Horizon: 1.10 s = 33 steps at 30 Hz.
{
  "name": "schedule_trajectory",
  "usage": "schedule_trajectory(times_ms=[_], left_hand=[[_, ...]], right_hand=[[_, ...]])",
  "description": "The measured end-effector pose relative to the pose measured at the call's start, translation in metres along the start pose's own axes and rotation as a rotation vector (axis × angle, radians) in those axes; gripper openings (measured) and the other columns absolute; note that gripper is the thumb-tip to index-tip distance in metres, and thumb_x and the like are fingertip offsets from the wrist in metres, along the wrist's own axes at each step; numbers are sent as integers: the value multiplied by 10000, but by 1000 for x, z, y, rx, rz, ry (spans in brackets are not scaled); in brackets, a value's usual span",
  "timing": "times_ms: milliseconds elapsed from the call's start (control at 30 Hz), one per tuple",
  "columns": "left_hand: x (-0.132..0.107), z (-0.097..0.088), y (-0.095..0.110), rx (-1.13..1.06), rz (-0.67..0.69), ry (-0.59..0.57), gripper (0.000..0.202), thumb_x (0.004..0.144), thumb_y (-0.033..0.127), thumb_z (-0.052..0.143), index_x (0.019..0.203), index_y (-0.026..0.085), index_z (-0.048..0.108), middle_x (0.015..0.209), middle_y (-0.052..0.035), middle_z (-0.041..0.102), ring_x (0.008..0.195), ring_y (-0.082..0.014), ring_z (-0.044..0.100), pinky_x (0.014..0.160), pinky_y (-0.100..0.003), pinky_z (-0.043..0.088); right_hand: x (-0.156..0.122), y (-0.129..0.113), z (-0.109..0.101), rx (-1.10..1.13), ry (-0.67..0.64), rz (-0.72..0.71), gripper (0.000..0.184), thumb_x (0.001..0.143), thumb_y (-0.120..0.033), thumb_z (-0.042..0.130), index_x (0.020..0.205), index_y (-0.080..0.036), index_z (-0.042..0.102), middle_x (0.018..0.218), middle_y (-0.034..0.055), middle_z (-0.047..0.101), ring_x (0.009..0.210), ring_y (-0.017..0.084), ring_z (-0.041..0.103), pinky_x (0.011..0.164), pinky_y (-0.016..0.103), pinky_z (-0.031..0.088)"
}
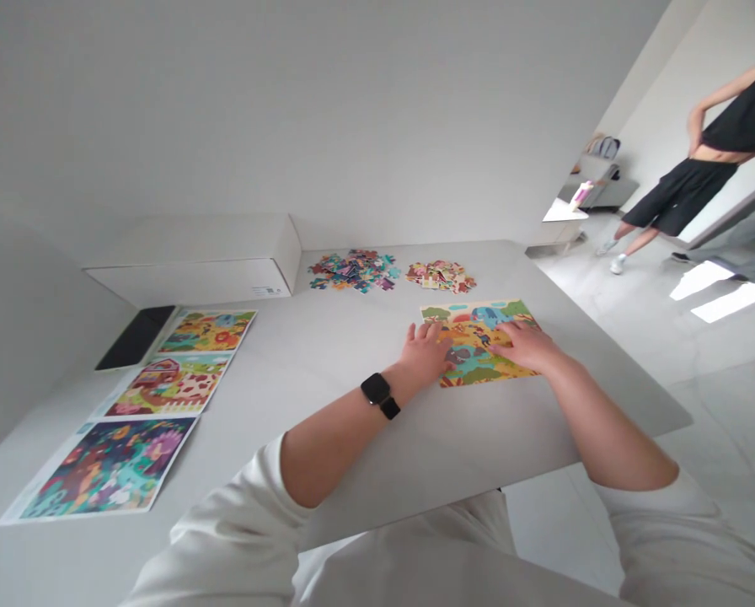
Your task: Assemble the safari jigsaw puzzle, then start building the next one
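A colourful jigsaw puzzle [479, 339] with a blue elephant and trees lies flat on the grey table [302, 379]. My left hand [426, 351] rests on its left edge, fingers spread. Over the right part of the picture lies my right hand [527, 345], its fingers stretched out flat. Neither hand visibly grips anything, and both cover parts of the puzzle. Just behind it sits a small heap of reddish and yellow puzzle pieces [441, 276]. A larger heap of teal, purple and orange pieces [356, 271] is to the left of that.
At the left lie three printed picture sheets: animals [210, 330], a farm [168, 384] and a dark-coloured scene [115, 464]. A dark tablet-like slab [137, 337] sits beside a long white box [194, 261] by the wall. A person [699, 177] stands at the far right.
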<state>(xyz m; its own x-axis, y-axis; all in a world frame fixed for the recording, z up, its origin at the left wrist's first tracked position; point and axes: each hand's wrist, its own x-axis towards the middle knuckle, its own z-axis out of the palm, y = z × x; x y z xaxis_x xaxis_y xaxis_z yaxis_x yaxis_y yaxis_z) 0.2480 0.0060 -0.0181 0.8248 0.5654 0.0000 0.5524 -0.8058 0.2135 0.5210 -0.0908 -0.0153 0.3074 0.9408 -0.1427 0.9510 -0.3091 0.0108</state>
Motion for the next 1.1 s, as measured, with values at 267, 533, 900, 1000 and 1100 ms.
schedule_trajectory(times_ms=[267, 533, 900, 1000, 1100], left_hand=[[-1, -3, -1, -3, 49, -19, 569, 1043, 543, 626, 1531, 251, 639, 1729, -162, 474, 1582, -398, 443, 1336, -645, 306], [0, 3, -11, -24, 55, -30, 694, 1020, 662, 582, 1606, 290, 572, 1752, -148, 448, 1619, -415, 384, 1340, -675, 266], [1, 2, -9, 13, 60, -9, 696, 1043, 679, 542, 1599, 262, 569, 1739, -152, 455, 1602, -404, 403, 1343, -621, 282], [0, 0, -9, 17, 68, -20, 685, 1050, 665, 538, 1602, 259, 566, 1742, -158, 454, 1609, -407, 396, 1335, -626, 294], [-1, -1, -12, 12, 87, -27, 688, 1069, 659, 496, 1612, 243, 565, 1752, -167, 442, 1622, -405, 384, 1337, -626, 296]], right_hand=[[20, 4, -5, -3, -5, -21, 609, 1001, -654, 596, 1462, -259, 650, 1562, 179, 634, 1444, 389, 598, 1193, 538, 471], [31, 7, 0, 5, 18, -70, 582, 1024, -610, 582, 1480, -251, 632, 1555, 176, 636, 1449, 383, 592, 1217, 529, 450], [29, 0, -9, 35, -21, -45, 604, 1028, -596, 582, 1508, -230, 608, 1588, 203, 606, 1442, 411, 606, 1197, 536, 477], [30, -1, -13, 28, -37, -41, 617, 1014, -608, 599, 1504, -233, 614, 1565, 208, 621, 1415, 414, 625, 1182, 532, 487], [33, -4, -18, 4, -54, -19, 625, 991, -628, 631, 1483, -243, 632, 1546, 204, 634, 1395, 412, 639, 1171, 527, 490]])
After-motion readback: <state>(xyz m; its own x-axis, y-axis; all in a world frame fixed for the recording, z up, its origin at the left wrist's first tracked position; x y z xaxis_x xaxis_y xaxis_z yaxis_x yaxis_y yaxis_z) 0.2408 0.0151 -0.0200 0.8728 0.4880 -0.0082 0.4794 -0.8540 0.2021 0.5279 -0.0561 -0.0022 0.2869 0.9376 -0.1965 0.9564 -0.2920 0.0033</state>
